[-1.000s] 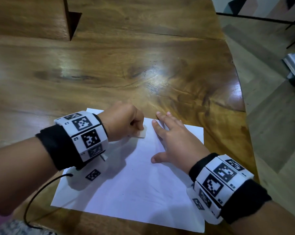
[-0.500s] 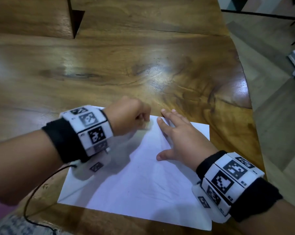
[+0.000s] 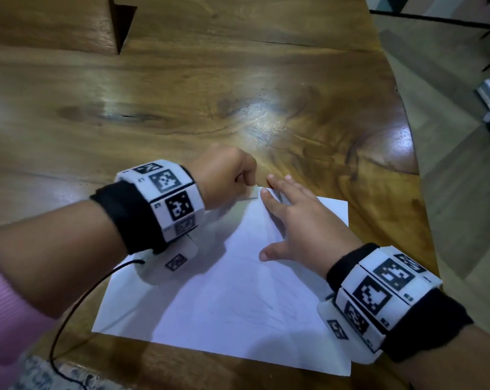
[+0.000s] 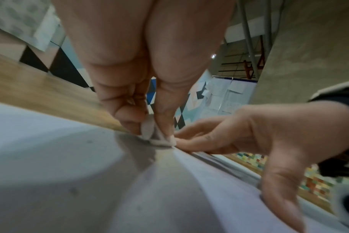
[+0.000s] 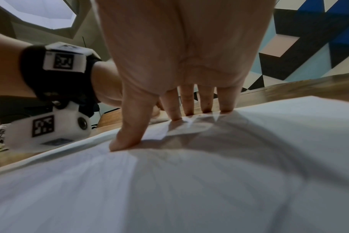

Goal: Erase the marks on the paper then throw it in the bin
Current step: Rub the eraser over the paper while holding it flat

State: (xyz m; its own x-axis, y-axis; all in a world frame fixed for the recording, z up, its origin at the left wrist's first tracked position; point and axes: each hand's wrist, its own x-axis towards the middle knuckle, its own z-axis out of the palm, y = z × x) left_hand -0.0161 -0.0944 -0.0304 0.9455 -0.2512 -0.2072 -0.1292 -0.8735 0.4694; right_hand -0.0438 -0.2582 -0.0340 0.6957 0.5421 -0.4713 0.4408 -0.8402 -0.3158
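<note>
I see the paper (image 3: pixel 232 294) lying flat on the wooden table (image 3: pixel 182 94), near its front edge. My left hand (image 3: pixel 224 175) pinches what looks like a small white eraser (image 4: pixel 149 132) against the sheet's far edge, though blur softens it. My right hand (image 3: pixel 303 229) presses flat beside it, fingers (image 5: pixel 186 102) straight and slightly spread.

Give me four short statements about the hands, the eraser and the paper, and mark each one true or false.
1. The left hand pinches the eraser. True.
2. The right hand is curled into a fist. False: its fingers lie straight, pressing on the paper.
3. The paper is crumpled into a ball. False: it lies flat on the table.
4. The eraser meets the paper near its far edge. True.
</note>
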